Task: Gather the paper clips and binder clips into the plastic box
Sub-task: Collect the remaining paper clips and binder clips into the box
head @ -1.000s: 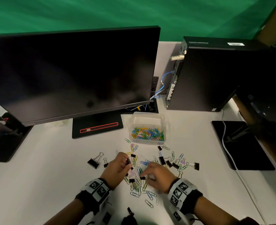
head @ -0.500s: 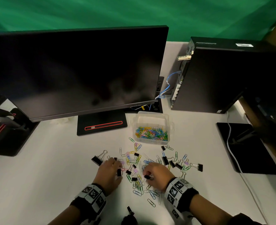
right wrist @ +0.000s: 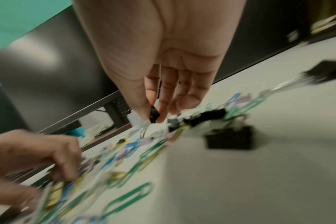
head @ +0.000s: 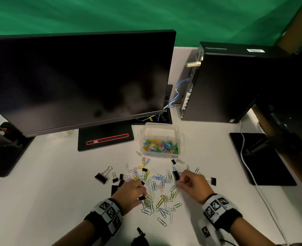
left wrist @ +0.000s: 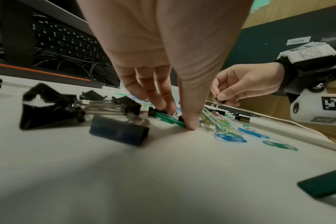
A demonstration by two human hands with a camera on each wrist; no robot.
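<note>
Both hands picking clips off the white desk (head: 40, 183)

Right hand (head: 193, 185) pinches a small black binder clip (right wrist: 153, 116); left hand (head: 131, 192) fingertips press loose coloured paper clips (head: 157, 181), grasp unclear. Snagged clips could drop short of the clear plastic box (head: 161, 133).

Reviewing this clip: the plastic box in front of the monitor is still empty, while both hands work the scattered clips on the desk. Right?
Not quite. The head view shows the plastic box already holds a layer of coloured paper clips. Otherwise correct: the left hand and right hand are among the scattered clips.

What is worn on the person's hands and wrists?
The left hand and right hand are bare, no gloves. Each wrist carries a black band with white blocks printed with black square codes; a white camera housing hangs under the right one.
</note>
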